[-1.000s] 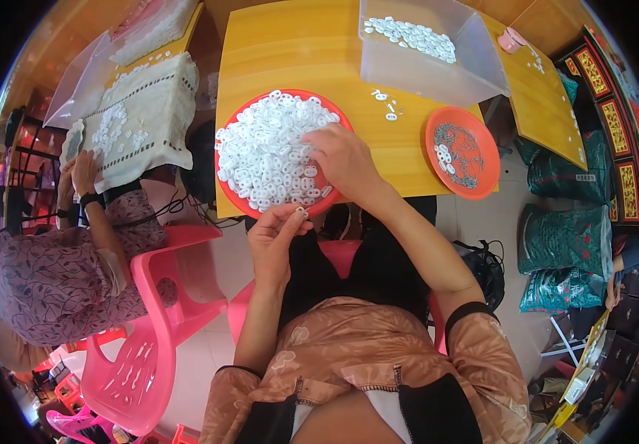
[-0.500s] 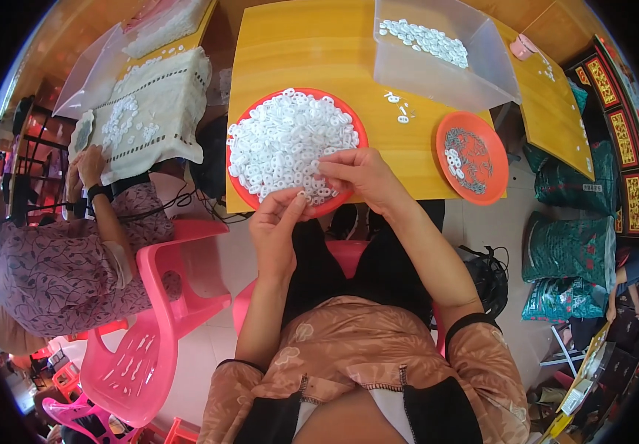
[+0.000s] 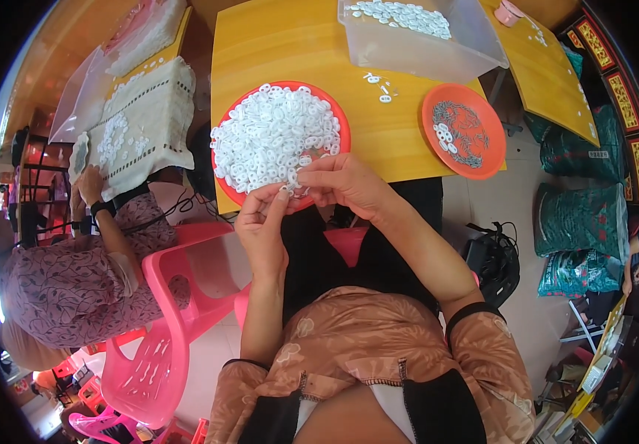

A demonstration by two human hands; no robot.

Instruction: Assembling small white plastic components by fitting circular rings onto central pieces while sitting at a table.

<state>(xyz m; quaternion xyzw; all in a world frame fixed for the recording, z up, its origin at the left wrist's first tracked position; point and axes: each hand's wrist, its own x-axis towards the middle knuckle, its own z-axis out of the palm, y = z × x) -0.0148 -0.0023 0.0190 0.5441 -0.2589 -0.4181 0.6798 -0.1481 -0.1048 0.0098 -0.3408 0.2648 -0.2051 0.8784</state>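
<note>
A red basin [image 3: 346,118] is heaped with small white oval plastic pieces [image 3: 275,129] that have holes in them. Over its near rim my left hand [image 3: 262,229] pinches one white plastic piece [image 3: 286,190] between thumb and forefinger. My right hand [image 3: 349,186] is close beside it, thumb and fingers pressed together, the tips right by that piece. Whatever the right fingers grip is too small and partly hidden to name. To the right, an orange plate [image 3: 488,111] holds thin grey metal bits [image 3: 470,159] and several white pieces [image 3: 445,138].
On the yellow table [image 3: 282,44] stand a clear plastic bin [image 3: 416,63] with white pieces and a few loose pieces [image 3: 384,92]. At left, a person [image 3: 75,274] sits by a cloth-covered table [image 3: 149,111], near a pink chair [image 3: 149,370]. Green sacks [image 3: 580,214] lie at right.
My right fingertips have moved left and down from the basin's pieces to meet my left hand. The whole view has shifted a little. My left hand keeps its pinch.
</note>
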